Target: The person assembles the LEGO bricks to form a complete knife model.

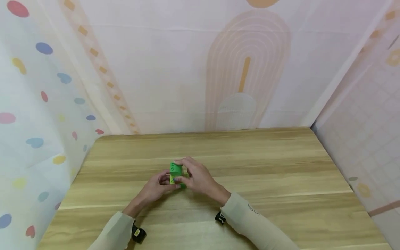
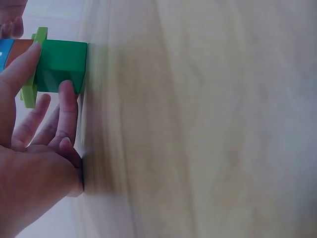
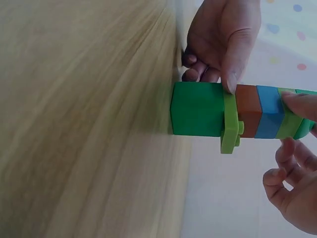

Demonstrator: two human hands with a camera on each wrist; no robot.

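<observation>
Bench: a light wooden bench with lengthwise grain ran up to the patterned fabric walls at its far and side edges.
Surface: pale wood with darker streaks, blurred in both wrist views.
On the bench: 1 stack of toy blocks stood on it near the middle, its dark green bottom block flat against the wood.
Stack order: above the green block came a lime plate, then brown, blue and green layers.
</observation>
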